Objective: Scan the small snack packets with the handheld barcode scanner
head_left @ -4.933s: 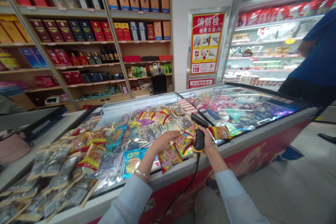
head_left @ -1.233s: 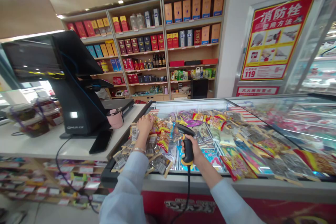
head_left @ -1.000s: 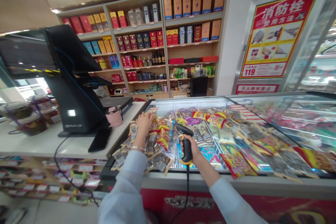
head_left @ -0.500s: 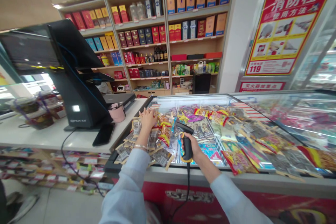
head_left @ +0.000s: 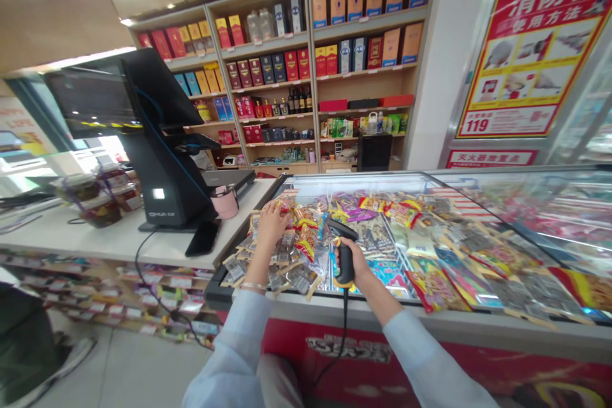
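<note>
Left hand: the left hand [head_left: 272, 226] is spread over flat snack packets [head_left: 291, 277] at 11 o'clock, fingers on top. It may be pinching a packet, but I can't tell from this view.
Right hand: the right hand [head_left: 357, 269] is clenched around the handle of a black-and-yellow barcode scanner [head_left: 340, 231].
Scanner: its head tips forward toward the packets at 12 o'clock, as the fist around the handle aims it. Its cord [head_left: 344, 331] hangs slack, leaving it free to move.
Packets: heaped at the near end of a glass-topped chest freezer [head_left: 382, 305], just beside its rim, spread out for easy reach.
Nearby: a checkout terminal [head_left: 162, 140] stands at 10 o'clock on a counter [head_left: 95, 236].
</note>
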